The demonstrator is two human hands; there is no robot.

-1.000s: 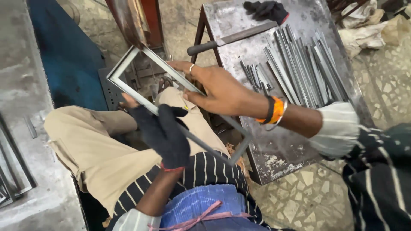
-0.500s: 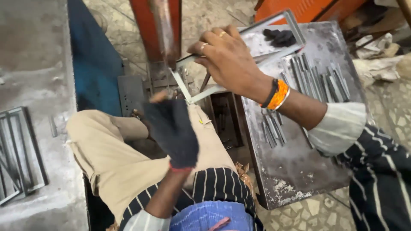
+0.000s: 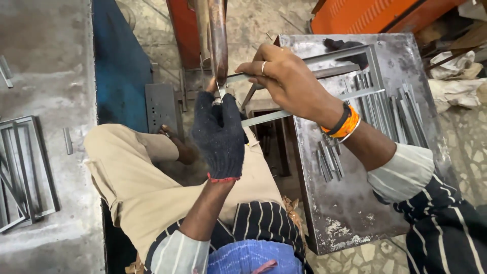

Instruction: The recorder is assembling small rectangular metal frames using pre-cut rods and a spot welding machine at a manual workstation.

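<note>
My bare right hand (image 3: 289,83), with a ring and orange bangles, grips a rectangular frame of thin metal bars (image 3: 373,66) by its upper bar and holds it level over my lap and the table edge. My left hand (image 3: 220,132), in a dark knit glove, pinches the frame's left end just below an upright rusty pipe (image 3: 218,35). The frame's lower bar (image 3: 264,117) runs out from behind the glove. My fingers hide the corner itself.
A steel work table (image 3: 355,203) at the right carries several loose metal strips (image 3: 385,111) and a black glove (image 3: 337,44). A grey bench at the left holds more welded frames (image 3: 25,172). A blue panel (image 3: 119,66) and orange machine (image 3: 380,15) stand ahead.
The frame has swung up off my lap and to the right, toward the pipe and table. My gloved left hand rose from the frame's lower side to its left end.
</note>
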